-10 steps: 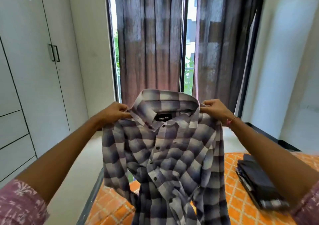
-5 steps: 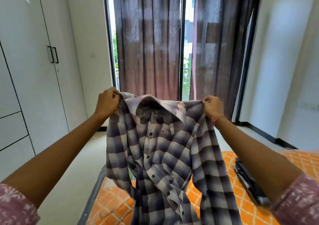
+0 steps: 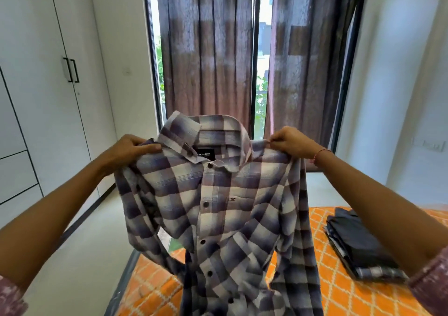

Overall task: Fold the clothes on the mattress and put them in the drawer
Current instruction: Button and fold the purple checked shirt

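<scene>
You hold the plaid shirt point(image 3: 218, 209) up by its shoulders, left hand point(image 3: 128, 149) gripping, right hand point(image 3: 291, 142) pinching; next, I judge, lay it flat on the mattress point(image 3: 322, 291) to fold.

Person is holding a checked shirt point(image 3: 218, 209) up in the air by its shoulders, front facing the camera, buttons done up, collar label showing. Left hand point(image 3: 128, 149) is gripping the left shoulder, right hand point(image 3: 292, 141) is pinching the right shoulder. Shirt tail is hanging down over the orange patterned mattress point(image 3: 327, 289). Folded dark clothes point(image 3: 358, 240) are sitting stacked on the mattress at right. White wardrobe point(image 3: 43, 78) is standing at left, brown curtains point(image 3: 208, 56) are hanging behind.
</scene>
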